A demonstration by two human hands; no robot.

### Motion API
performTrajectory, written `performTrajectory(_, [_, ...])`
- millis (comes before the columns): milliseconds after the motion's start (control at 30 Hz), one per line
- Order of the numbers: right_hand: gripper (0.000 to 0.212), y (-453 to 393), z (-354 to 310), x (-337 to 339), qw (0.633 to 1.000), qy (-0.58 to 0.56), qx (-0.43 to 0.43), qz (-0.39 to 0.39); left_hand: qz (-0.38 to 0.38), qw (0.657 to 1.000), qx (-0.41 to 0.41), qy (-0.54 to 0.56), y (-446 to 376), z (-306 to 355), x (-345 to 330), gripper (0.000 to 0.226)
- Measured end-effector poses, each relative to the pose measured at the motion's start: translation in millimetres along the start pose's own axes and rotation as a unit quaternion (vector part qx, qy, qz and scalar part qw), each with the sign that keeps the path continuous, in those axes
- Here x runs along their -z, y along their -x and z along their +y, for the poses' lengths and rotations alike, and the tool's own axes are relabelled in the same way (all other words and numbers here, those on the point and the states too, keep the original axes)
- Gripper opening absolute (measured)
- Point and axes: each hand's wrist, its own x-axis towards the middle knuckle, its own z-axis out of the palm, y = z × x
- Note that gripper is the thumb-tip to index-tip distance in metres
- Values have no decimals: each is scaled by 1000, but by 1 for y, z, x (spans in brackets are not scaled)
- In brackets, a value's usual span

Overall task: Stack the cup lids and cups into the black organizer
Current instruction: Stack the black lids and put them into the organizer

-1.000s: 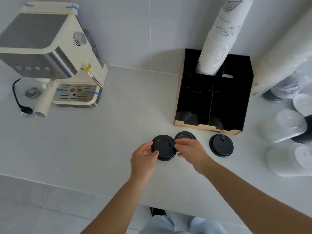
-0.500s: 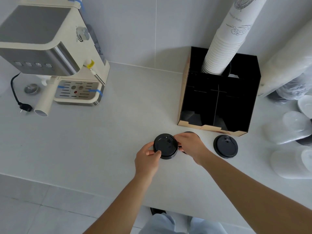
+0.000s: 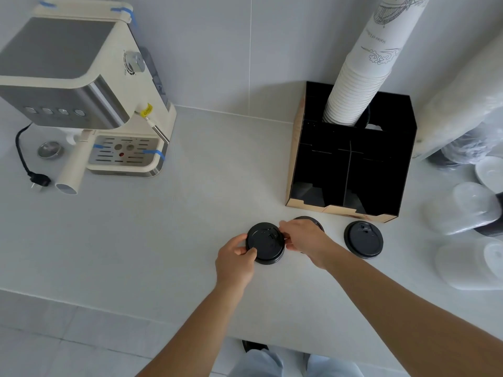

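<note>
Both hands pinch one black lid (image 3: 265, 246) at its rim, left hand (image 3: 236, 261) and right hand (image 3: 306, 238) closed on opposite edges, over bare counter (image 3: 190, 235) just before the black organizer (image 3: 351, 170). Three lids show: this one, a second (image 3: 309, 219) mostly hidden behind the right hand, a third (image 3: 363, 239) lying apart. One cup stack (image 3: 362, 74) stands in the organizer's back compartment; the front compartments seemingly hold nothing.

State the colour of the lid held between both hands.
Black lid, clearest in the head view.

Both hands (image 3: 236, 258) (image 3: 306, 238) w/ fingers pinched, facing inward

Café counter: espresso machine (image 3: 81, 91), paper cup stack (image 3: 362, 69), black organizer (image 3: 351, 161).
</note>
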Motion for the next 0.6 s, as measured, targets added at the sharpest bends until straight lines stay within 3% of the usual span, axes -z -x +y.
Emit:
performTrajectory(133, [21, 2, 3, 2, 997, -77, 0, -2, -1, 1000, 6, 28, -1, -1, 3, 27])
performTrajectory(233, [32, 6, 4, 3, 997, -71, -19, 13, 0, 998, 17, 63, 2, -3, 6, 33])
performTrajectory(400, [27, 24, 15, 11, 996, -85, 14, 32, -31, 993, 20, 117, 7, 0, 3, 32])
performTrajectory(600, [30, 43, 29, 34, 978, -194, 51, 55, -72, 992, -16, 100, 8, 16, -20, 33])
